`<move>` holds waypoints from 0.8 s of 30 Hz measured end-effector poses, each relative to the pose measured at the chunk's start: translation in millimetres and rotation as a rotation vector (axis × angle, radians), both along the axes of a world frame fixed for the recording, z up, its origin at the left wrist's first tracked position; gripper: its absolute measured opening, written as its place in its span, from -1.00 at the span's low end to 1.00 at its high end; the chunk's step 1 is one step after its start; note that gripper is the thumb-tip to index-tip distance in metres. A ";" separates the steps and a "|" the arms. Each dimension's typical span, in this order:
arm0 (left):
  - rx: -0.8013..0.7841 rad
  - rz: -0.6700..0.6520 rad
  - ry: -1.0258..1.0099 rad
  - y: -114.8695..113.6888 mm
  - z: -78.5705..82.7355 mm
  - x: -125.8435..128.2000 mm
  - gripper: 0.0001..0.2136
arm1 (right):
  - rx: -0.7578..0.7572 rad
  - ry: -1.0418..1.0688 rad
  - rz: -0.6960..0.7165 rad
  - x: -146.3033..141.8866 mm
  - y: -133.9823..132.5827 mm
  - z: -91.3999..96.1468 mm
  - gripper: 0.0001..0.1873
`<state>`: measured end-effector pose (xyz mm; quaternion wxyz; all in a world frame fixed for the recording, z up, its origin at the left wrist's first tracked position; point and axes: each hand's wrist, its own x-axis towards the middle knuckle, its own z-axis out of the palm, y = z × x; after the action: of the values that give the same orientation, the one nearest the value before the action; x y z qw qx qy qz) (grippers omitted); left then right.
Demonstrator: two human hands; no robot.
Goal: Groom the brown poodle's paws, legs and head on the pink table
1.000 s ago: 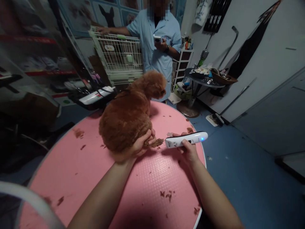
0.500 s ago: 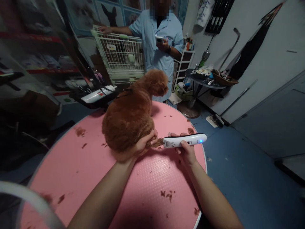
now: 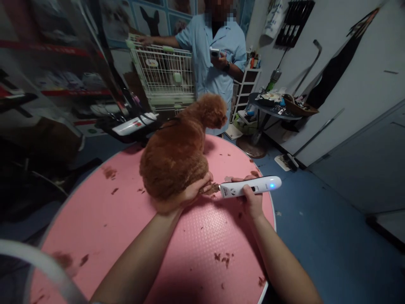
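A curly brown dog [image 3: 177, 156] is on the round pink table [image 3: 190, 261], its back toward me and its head turned to the right. My left hand [image 3: 198, 188] is closed around one of its legs, and the paw [image 3: 211, 189] sticks out past my fingers. My right hand [image 3: 252, 200] grips white hair clippers [image 3: 249, 187] with a lit blue light. The clippers' blade end points left, right at the paw; whether it touches the fur I cannot tell. Tufts of cut brown hair [image 3: 225, 258] lie on the tabletop.
Beyond the table stands a person in a light blue coat [image 3: 209, 76], holding a phone [image 3: 214, 52] and touching a wire cage [image 3: 167, 76]. A holder at the table's back left carries another white clipper [image 3: 133, 125]. A cluttered small round table [image 3: 272, 110] is at the right.
The clippers have shifted slightly right, and their blade end is now at the tip of the paw. My left hand still holds the leg. The whole view has moved a little.
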<state>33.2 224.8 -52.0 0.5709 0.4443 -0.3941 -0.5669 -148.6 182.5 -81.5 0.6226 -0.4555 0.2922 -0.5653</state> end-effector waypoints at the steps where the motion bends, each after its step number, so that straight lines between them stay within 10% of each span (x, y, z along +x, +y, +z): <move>1: 0.002 -0.019 0.010 -0.2 0.2 -0.5 -0.61 | 0.004 0.026 0.012 1.7 1.8 0.5 -0.53; 24: -0.026 -0.101 0.160 -2.1 2.3 -8.4 -0.53 | 0.618 -0.111 0.263 4.1 -22.7 -7.6 -0.55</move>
<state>24.8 222.8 -49.6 0.5768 0.3696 -0.3768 -0.6234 -144.5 159.8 -89.1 0.8139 -0.2474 0.3540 -0.3887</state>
